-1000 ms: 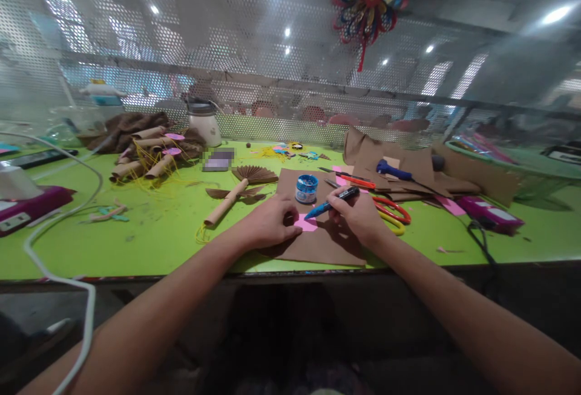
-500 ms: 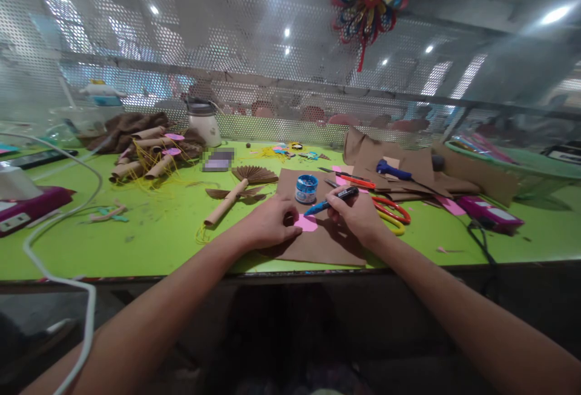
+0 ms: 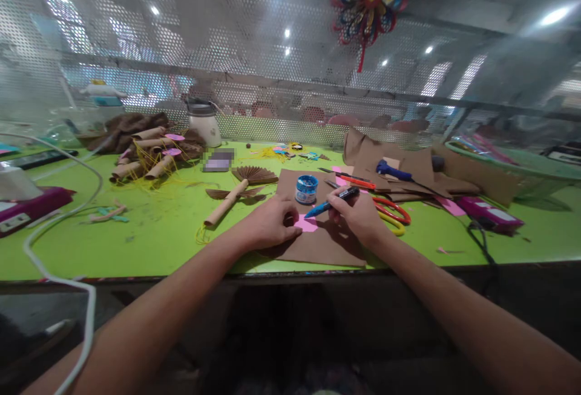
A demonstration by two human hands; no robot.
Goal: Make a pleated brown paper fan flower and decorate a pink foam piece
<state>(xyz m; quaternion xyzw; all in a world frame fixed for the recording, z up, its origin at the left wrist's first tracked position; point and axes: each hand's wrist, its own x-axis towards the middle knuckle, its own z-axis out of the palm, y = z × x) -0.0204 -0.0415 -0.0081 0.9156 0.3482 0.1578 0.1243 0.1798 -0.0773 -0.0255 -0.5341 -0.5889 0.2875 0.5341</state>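
A blue marker (image 3: 327,205) with a black rear end is gripped in my right hand (image 3: 361,218). Its tip meets or hovers just over a small pink paper piece (image 3: 307,224); contact is hard to tell. With curled fingers, my left hand (image 3: 271,221) holds the paper's left edge down. Beneath both lies a brown paper sheet (image 3: 327,250). An open jar smeared with blue (image 3: 306,189) stands on that sheet, just beyond the pink piece. Left of my left hand rests a rolled brown paper tube (image 3: 226,203) with pleated fan pieces and yellow strands.
Scissors with red and yellow handles (image 3: 394,216) lie beside my right hand. A red-handled cutter (image 3: 354,179), a blue glue gun (image 3: 393,170) and a purple power strip (image 3: 490,213) are farther right. A white cable (image 3: 93,316) loops at left, near several paper tubes (image 3: 158,168).
Almost nothing differs. The marker and my right hand have shifted very slightly over the pink paper; my left hand stays in place.
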